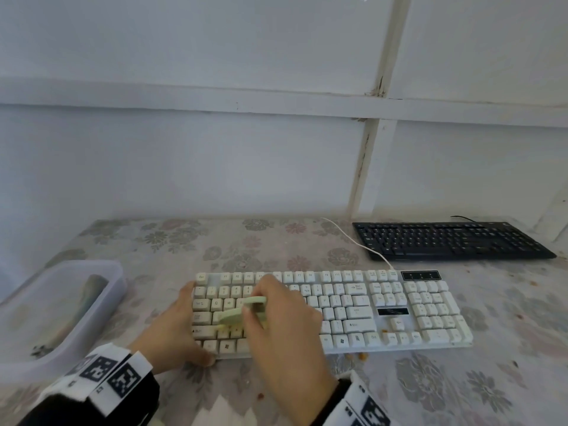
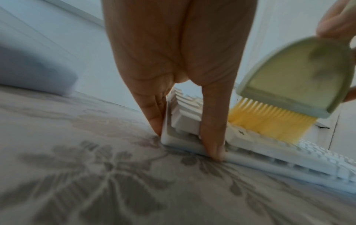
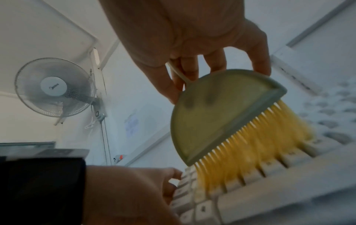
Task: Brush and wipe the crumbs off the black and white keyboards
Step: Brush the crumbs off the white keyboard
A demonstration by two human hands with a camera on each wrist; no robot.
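The white keyboard (image 1: 368,305) lies across the table in front of me. My left hand (image 1: 176,329) holds its left end, fingers (image 2: 156,115) pressed along the side edge and thumb (image 2: 212,129) against the front rim of the white keyboard (image 2: 269,159). My right hand (image 1: 282,321) grips a pale green brush (image 1: 236,315) by its handle. Its yellow bristles (image 3: 250,149) touch the left-hand keys of the white keyboard (image 3: 269,179); the same brush (image 2: 296,76) shows in the left wrist view. The black keyboard (image 1: 448,239) lies at the back right. Orange crumbs (image 1: 388,332) sit near the arrow keys.
A translucent plastic box (image 1: 55,312) with a cloth-like roll inside stands at the table's left edge. More crumbs (image 1: 362,355) lie on the flowered tablecloth (image 1: 461,379) in front of the keyboard. A white cable (image 1: 353,238) runs back toward the wall. A wall fan (image 3: 55,87) hangs to my left.
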